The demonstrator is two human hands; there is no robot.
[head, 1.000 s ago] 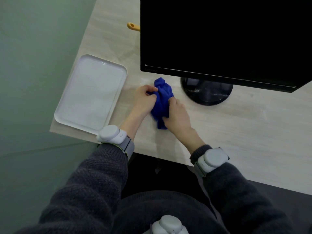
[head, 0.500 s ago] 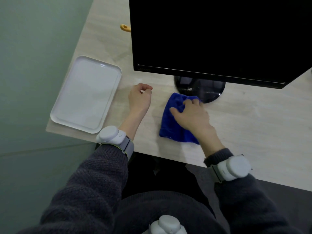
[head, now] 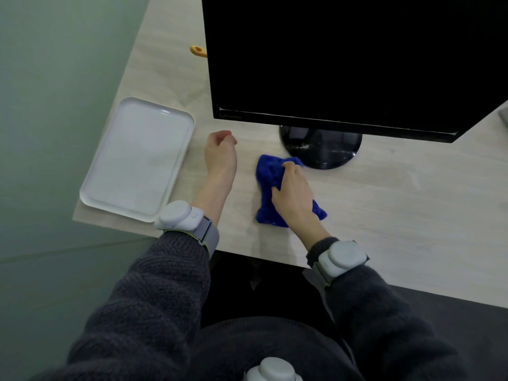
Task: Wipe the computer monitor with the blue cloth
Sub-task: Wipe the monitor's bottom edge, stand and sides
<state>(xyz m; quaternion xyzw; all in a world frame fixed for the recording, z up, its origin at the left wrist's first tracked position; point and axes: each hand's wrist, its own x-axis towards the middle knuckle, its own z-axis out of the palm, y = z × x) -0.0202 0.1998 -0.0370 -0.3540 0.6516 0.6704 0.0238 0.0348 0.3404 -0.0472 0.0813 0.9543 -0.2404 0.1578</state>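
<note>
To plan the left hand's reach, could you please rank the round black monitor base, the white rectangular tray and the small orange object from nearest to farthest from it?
From the left hand:
1. White rectangular tray, just to its left.
2. Round black monitor base, to its right.
3. Small orange object, farther back beside the monitor's edge.

The monitor [head: 343, 59] stands on its round base [head: 321, 149] toward the back of the table [head: 412, 210]. The cloth [head: 268, 177] lies on the table just in front of the base, under the right hand [head: 292, 195]. The left hand [head: 221, 155] rests to the cloth's left, apart from it. Further left, the tray [head: 137, 158] sits at the table's left edge. A small handle end [head: 198, 50] pokes out from behind the monitor's left side.
</note>
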